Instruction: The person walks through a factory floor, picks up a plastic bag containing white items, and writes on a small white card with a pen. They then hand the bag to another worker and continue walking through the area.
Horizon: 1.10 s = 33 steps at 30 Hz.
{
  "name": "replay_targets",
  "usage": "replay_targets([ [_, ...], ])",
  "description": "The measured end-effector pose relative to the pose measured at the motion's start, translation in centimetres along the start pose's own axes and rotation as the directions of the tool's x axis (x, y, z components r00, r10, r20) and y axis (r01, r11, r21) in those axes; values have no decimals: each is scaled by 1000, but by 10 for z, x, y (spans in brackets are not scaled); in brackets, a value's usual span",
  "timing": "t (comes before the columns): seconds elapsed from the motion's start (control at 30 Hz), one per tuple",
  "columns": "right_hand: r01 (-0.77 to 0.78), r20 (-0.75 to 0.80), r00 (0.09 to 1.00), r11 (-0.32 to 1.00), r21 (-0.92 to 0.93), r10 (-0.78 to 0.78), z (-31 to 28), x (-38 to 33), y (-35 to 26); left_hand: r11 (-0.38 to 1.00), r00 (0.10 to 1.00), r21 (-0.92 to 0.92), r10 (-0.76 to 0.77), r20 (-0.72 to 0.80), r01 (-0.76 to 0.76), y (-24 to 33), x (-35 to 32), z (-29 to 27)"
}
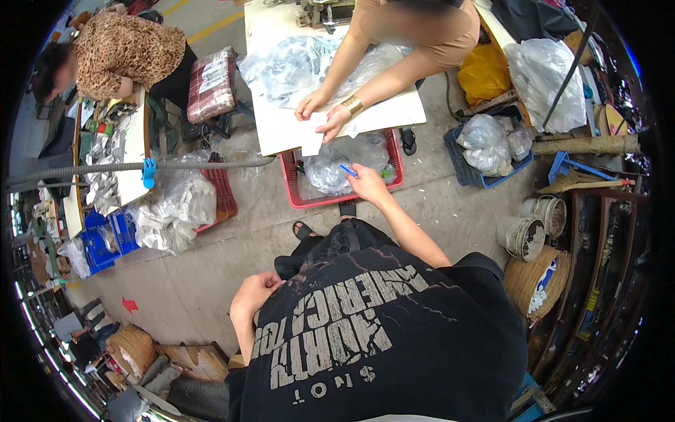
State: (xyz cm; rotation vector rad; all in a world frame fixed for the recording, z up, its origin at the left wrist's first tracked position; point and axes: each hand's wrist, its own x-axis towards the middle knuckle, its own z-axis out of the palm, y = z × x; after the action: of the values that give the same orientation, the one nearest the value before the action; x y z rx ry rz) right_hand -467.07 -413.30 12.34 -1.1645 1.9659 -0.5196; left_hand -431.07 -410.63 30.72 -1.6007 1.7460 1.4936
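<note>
My right hand (368,184) is closed around a slim blue pen (349,171) above a red plastic crate (330,202). In that crate lie clear plastic bags (329,172). My left hand (254,294) hangs by my hip against my black shirt, its fingers curled in. What they hold, if anything, is hidden. Across from me, a co-worker's hands (325,116) hold a white slip (312,141) at the edge of a white table (394,121).
Clear bags of pale pieces (295,67) cover part of the table. A dark blue crate of bagged goods (485,151) stands right, near buckets (522,238) and a wicker basket (538,281). Left are a stuffed bag (176,211) and a grey hose (211,166). Another person (126,49) sits far left.
</note>
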Motion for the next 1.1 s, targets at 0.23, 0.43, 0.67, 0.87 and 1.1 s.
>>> replay_targets([
  [0.23, 101, 26, 995, 993, -59, -99, -4, 1, -12, 998, 982, -34, -52, -183, 46, 33, 10, 27],
  [0.43, 147, 59, 988, 987, -71, -143, -5, 5, -18, 993, 953, -100, 27, -303, -60, 37, 28, 44],
  [0.67, 163, 85, 984, 985, -62, -157, 0, 12, -21, 993, 901, -41, 85, -426, -113, 48, 31, 39],
  [0.87, 75, 65, 995, 993, 92, -81, 25, 33, 2, 996, 905, -54, 40, -424, -69, 55, 31, 35],
  [1.1, -368, 325, 929, 551, 749, 178, 44, 38, -10, 993, 890, -56, 70, -450, -106, 50, 32, 42],
])
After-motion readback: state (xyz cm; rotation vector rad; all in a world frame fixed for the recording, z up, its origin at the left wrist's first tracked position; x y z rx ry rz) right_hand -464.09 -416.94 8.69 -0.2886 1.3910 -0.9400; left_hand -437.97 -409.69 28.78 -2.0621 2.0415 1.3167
